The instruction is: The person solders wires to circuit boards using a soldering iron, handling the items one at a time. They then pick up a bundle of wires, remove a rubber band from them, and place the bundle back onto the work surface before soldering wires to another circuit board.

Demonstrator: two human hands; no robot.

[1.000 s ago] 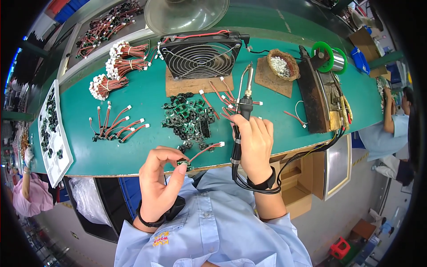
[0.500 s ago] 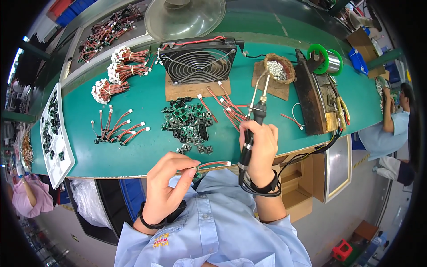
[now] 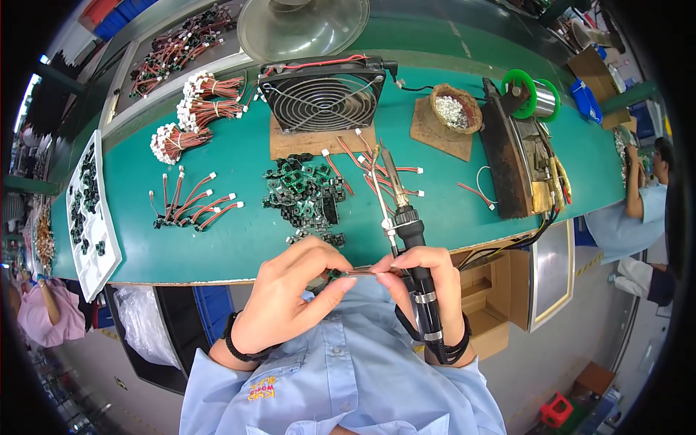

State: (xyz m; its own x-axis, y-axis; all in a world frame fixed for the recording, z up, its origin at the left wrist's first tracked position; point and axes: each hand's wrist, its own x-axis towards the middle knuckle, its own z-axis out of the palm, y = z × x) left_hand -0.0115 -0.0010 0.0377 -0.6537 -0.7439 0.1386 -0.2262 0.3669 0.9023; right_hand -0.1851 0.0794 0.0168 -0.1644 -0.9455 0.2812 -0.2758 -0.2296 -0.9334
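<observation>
A small dark-green circuit board (image 3: 335, 275) is pinched between the thumb and forefinger of my left hand (image 3: 293, 293), just off the bench's near edge. A red-and-black wire lead (image 3: 365, 273) runs from it to the fingertips of my right hand (image 3: 441, 279). That hand also grips a soldering iron (image 3: 411, 226), whose handle lies across the palm. The iron's tip and its thin solder feed tube (image 3: 382, 199) point up and away, over the bench. Beyond my hands lies a pile of small boards (image 3: 304, 192), with loose wire leads (image 3: 370, 174) to its right.
A fan (image 3: 322, 98) stands behind the board pile. Finished-looking boards with leads (image 3: 192, 206) and a white tray (image 3: 109, 254) lie left. On the right are a bowl of pale bits (image 3: 471, 119), a dark metal stand (image 3: 504, 174) and a green solder spool (image 3: 516, 94).
My right hand has lowered the iron away from the bowl and come in beside my left hand. Its fingertips now pinch the wire lead. My left hand has shifted slightly right.
</observation>
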